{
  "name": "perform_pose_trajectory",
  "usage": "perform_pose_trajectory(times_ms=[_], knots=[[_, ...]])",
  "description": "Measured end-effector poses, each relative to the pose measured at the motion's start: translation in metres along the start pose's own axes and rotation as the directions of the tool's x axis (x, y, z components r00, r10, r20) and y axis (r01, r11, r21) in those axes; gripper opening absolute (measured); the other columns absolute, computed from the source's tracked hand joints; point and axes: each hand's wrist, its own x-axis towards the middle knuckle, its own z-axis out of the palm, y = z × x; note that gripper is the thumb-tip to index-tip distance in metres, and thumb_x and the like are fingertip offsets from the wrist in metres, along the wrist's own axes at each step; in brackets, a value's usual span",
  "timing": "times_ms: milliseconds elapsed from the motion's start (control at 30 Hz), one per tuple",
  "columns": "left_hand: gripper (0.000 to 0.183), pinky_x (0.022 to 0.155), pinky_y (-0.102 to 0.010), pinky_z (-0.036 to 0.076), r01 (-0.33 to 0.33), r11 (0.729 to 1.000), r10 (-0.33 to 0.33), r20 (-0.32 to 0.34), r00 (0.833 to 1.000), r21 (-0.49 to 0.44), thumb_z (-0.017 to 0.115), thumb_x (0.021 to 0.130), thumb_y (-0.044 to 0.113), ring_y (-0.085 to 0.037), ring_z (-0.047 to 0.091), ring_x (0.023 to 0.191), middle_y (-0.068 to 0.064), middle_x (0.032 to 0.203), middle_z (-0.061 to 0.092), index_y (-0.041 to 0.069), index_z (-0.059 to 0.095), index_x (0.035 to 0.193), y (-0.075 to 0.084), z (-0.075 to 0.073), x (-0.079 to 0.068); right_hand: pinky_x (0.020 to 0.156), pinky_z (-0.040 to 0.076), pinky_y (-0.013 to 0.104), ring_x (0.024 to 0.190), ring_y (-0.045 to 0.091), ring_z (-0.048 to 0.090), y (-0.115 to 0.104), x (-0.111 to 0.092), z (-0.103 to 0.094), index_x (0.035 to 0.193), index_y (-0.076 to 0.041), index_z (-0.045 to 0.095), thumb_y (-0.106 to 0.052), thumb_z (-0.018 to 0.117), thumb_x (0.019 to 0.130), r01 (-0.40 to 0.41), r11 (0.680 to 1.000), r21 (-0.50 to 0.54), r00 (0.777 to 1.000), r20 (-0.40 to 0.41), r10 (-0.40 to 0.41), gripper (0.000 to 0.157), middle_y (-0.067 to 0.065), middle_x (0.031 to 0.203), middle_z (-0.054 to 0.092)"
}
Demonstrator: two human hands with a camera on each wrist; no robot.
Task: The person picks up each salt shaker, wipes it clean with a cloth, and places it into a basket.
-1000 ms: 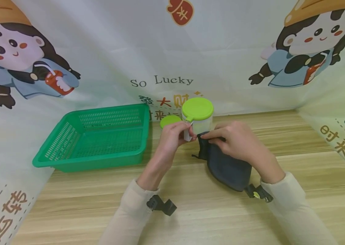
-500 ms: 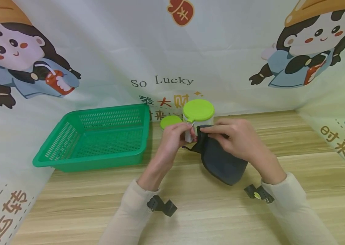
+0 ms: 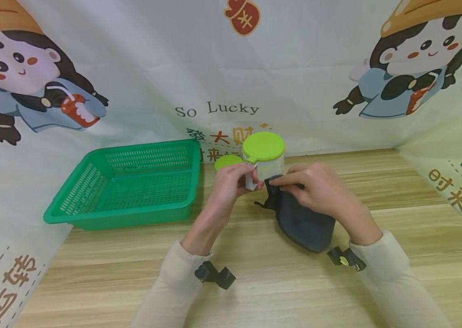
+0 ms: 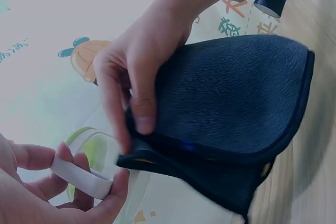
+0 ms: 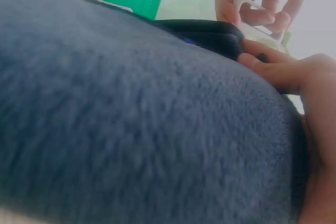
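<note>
Navy cloth (image 3: 305,228) sits pinched in the right hand (image 3: 317,187); the left hand (image 3: 229,182) grips the jar handle (image 4: 86,180), best held steady.

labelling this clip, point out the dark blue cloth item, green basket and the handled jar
Dark blue cloth item (image 4: 231,95): left wrist view, middle of its fuzzy face.
Green basket (image 3: 141,189): head view, its inner floor.
Handled jar (image 3: 264,148): head view, its green lid.

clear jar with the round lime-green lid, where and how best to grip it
Probably by its white loop handle, coming from the person's left: it juts from the near-left side of the clear jar, leaving a gap for curled fingers. The left hand grips it there.
</note>
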Motion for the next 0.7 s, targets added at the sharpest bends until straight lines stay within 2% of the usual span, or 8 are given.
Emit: perform_pose_trajectory(times_ms=[167, 300, 500, 700], knots=[[0.029, 0.086, -0.036, 0.058, 0.009, 1.000, -0.009, -0.007, 1.000, 0.023, 0.052, 0.103, 0.019, -0.019, 0.066, 0.079, -0.005, 0.084, 0.063, 0.001, 0.063, 0.084, -0.0011, -0.0005, 0.0007, 0.053, 0.042, 0.026, 0.057, 0.007, 0.053, -0.0006, -0.0001, 0.0009, 0.108, -0.019, 0.083, 0.001, 0.080, 0.083, 0.050, 0.999, -0.014, 0.984, -0.173, -0.052, 0.032, 0.002, 0.087, 0.076], [0.028, 0.083, -0.033, 0.058, 0.008, 1.000, -0.008, 0.000, 1.000, 0.018, 0.052, 0.103, 0.018, -0.020, 0.067, 0.080, -0.004, 0.084, 0.062, 0.003, 0.063, 0.083, -0.0013, -0.0005, 0.0014, 0.052, 0.040, 0.026, 0.056, 0.009, 0.053, -0.0004, 0.0002, 0.0005, 0.107, -0.019, 0.083, 0.001, 0.081, 0.082, 0.061, 0.998, -0.032, 0.971, -0.228, -0.067, 0.033, 0.004, 0.085, 0.074], [0.028, 0.085, -0.032, 0.060, -0.004, 1.000, 0.004, 0.014, 1.000, -0.029, 0.050, 0.104, 0.017, -0.022, 0.069, 0.081, -0.005, 0.083, 0.062, 0.004, 0.062, 0.081, -0.0022, -0.0010, 0.0020, 0.053, 0.041, 0.026, 0.059, 0.008, 0.057, 0.0006, 0.0004, -0.0010, 0.107, -0.020, 0.083, -0.003, 0.081, 0.084, 0.044, 0.999, -0.012, 0.982, -0.184, -0.045, 0.028, 0.002, 0.089, 0.077], [0.027, 0.087, -0.033, 0.061, -0.012, 0.998, 0.012, 0.007, 1.000, -0.066, 0.050, 0.103, 0.014, -0.023, 0.070, 0.080, -0.006, 0.081, 0.063, 0.004, 0.061, 0.081, -0.0030, -0.0010, 0.0021, 0.057, 0.044, 0.026, 0.064, 0.007, 0.059, 0.0014, -0.0005, -0.0014, 0.108, -0.021, 0.083, -0.006, 0.079, 0.087, 0.009, 1.000, -0.005, 0.999, -0.039, -0.009, 0.026, -0.001, 0.090, 0.078]])
